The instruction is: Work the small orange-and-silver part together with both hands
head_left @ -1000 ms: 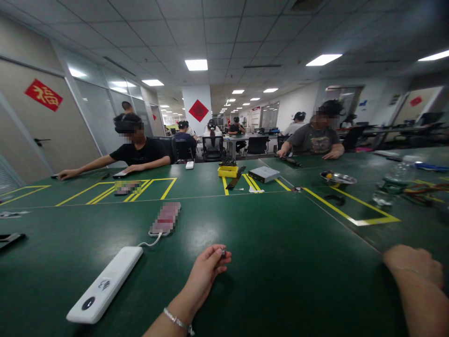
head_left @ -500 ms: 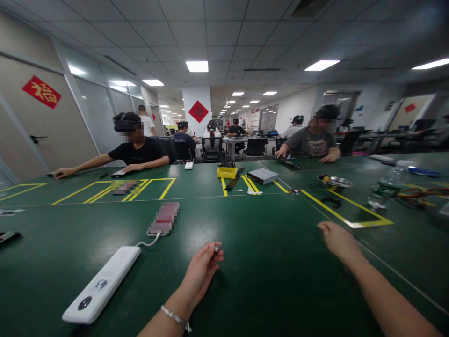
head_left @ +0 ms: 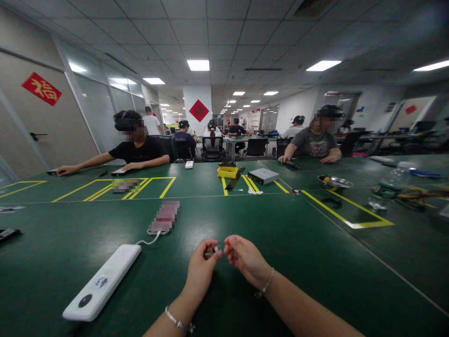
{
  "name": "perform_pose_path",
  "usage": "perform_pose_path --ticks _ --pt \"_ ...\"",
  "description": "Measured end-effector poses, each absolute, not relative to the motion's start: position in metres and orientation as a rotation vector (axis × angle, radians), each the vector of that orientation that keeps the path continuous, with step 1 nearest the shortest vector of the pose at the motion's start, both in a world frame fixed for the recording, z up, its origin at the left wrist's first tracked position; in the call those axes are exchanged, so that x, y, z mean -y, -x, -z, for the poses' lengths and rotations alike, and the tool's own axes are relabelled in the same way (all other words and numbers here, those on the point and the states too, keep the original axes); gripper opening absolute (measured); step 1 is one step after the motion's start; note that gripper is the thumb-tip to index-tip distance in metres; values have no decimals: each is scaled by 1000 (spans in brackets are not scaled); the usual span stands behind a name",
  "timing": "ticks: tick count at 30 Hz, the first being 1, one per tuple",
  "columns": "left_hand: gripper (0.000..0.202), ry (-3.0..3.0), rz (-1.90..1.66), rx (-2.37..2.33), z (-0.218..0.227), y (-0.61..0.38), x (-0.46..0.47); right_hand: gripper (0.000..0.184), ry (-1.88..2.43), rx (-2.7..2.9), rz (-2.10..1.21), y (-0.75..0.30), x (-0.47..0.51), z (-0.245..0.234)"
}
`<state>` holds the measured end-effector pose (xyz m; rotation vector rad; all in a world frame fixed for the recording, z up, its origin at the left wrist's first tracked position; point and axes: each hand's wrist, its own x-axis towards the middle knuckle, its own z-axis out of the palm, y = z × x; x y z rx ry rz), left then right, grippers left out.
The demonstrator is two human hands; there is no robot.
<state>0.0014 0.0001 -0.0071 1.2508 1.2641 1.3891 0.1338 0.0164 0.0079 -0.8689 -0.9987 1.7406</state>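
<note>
A dark green desk (head_left: pixel 298 243) fills the lower half of the frame, its surface faintly glossy, crossed by thin seams and marked with yellow tape (head_left: pixel 373 224) at mid left and mid right. At lower centre, the left hand (head_left: pixel 204 262) pinches a small metallic piece (head_left: pixel 217 248) between thumb and fingers; the right hand (head_left: pixel 247 260), just beside it, closes its fingertips on a tiny orange thing (head_left: pixel 228 242). Both objects are too small to identify. At lower left lies a white oblong device (head_left: pixel 105 283), near a pixelated, pinkish slab (head_left: pixel 165 217) with a white cable (head_left: pixel 151 241). A yellow tray (head_left: pixel 227 172) and a grey box (head_left: pixel 263 176) sit at centre. Two seated people face the desk from its far side, left and right. Behind them, a tiled ceiling (head_left: pixel 228 30) with bright panels covers a long office; a red diamond (head_left: pixel 199 111) hangs on a white pillar (head_left: pixel 187 96) at upper centre.
</note>
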Motion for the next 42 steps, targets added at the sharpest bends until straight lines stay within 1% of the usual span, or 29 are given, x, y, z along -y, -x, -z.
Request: perform_pose_path --ticks 6,10,13,17,22,25,30,34,42 --pt "19 -1381 -1316 -1277 0 -2 3 29 817 914 -1838 -147 -11 0" --pt "36 -1408 -1282 -1262 -3 -2 7 30 761 890 -1860 -150 -12 3" --pt "39 -1357 -1294 -1270 -4 -2 9 29 758 883 -1848 -149 -12 4" --pt "26 -1242 -1281 -1202 -3 -4 9 25 763 891 -1869 -147 -9 4" --pt "21 -1250 -1350 -1234 3 -2 6 26 776 868 -1849 -149 -10 7" --pt "20 -1367 -1379 -1346 7 1 4 28 783 854 -1823 -149 -12 8" --pt "14 -1744 -1443 -1435 5 -1 8 25 831 838 -1735 -145 -11 7" --pt "10 -1982 -1443 -1489 1 -4 14 29 892 793 -1670 -140 -9 6" --pt "10 -2090 -1469 -1522 -2 -7 17 38 894 815 -1626 -131 6 4"
